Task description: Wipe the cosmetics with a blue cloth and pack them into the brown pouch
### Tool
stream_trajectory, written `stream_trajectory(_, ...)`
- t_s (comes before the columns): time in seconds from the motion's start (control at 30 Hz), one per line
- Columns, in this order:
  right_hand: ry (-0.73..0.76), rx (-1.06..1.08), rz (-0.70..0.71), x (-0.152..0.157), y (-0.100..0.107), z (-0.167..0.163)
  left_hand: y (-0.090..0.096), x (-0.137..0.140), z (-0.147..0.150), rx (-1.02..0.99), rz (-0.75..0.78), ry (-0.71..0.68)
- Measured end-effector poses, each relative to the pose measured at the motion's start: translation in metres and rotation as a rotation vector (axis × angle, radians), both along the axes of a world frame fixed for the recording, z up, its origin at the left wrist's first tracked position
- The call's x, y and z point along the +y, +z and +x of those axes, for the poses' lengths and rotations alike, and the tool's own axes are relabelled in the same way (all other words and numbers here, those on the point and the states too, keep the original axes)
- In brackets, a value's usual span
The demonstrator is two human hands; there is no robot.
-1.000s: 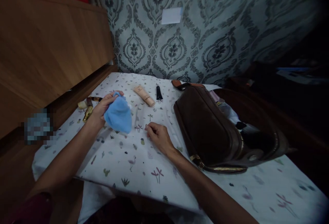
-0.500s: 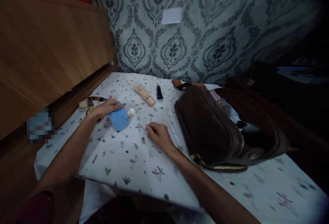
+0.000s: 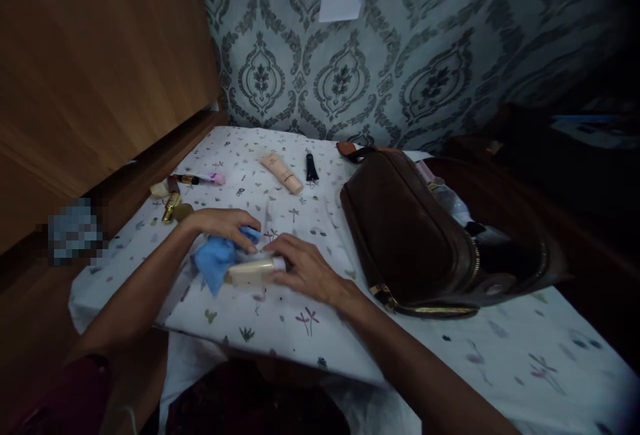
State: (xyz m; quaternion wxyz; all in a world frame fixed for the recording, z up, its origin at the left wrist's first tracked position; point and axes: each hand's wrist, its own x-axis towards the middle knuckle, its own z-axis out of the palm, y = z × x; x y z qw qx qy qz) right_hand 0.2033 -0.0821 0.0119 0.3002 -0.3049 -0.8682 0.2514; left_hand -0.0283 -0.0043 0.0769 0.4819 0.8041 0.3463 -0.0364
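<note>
My left hand (image 3: 224, 223) is closed on a crumpled blue cloth (image 3: 215, 260), low over the patterned white sheet. The fingers of my right hand (image 3: 314, 270) grip the white-capped end of a cream-coloured bottle (image 3: 253, 272), slightly blurred. It lies sideways, its far end against the cloth. Beyond the hands rest a beige cosmetic tube (image 3: 282, 172) and a small black tube (image 3: 311, 167). Left of my left hand are a gold lipstick-like tube (image 3: 171, 209), a round olive-coloured item (image 3: 183, 212) and a slim item with a pink end (image 3: 216, 178).
On the right stands an open dark brown leather bag (image 3: 400, 235) with several things inside. A wooden cabinet (image 3: 105, 55) borders the left side. Behind is a patterned wall (image 3: 280, 88) with a white card (image 3: 342, 2). The white sheet (image 3: 230, 318) covers the surface.
My right hand, earlier apart with fingers curled, now grips the bottle's capped end. My left hand has moved right and nearer with the cloth. The bottle has come nearer and turned more level.
</note>
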Motion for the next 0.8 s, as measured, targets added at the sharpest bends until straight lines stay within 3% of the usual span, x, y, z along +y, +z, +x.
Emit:
stream_trajectory(0.07, 0.161, -0.102, 0.116, -0.009, 0.000, -0.004, -0.004, -0.001, 0.005, -0.035, -0.004, -0.037)
stream_trajectory(0.17, 0.184, -0.162, 0.189, -0.014, -0.002, -0.010, -0.014, 0.002, 0.007, -0.105, -0.021, -0.046)
stream_trajectory(0.27, -0.037, -0.162, 0.170, -0.011, -0.004, -0.011, -0.025, 0.008, 0.007, -0.191, 0.129, 0.119)
stream_trajectory(0.37, -0.359, -0.135, 0.067, -0.002, -0.007, -0.005, -0.040, 0.013, 0.009, -0.236, 0.485, 0.436)
stream_trajectory(0.43, -0.512, -0.066, -0.031, 0.005, -0.010, 0.001, -0.051, 0.016, 0.010, -0.200, 0.735, 0.563)
stream_trajectory(0.53, -0.640, 0.091, -0.124, 0.016, -0.015, 0.013, -0.068, 0.021, 0.009, -0.054, 0.882, 0.492)
stream_trajectory(0.63, -0.725, 0.190, -0.193, 0.024, -0.017, 0.022, -0.079, 0.025, 0.003, 0.093, 0.908, 0.403)
stream_trajectory(0.8, -0.780, 0.303, -0.295, 0.024, -0.014, 0.028, -0.084, 0.026, -0.016, 0.128, 0.919, 0.409)
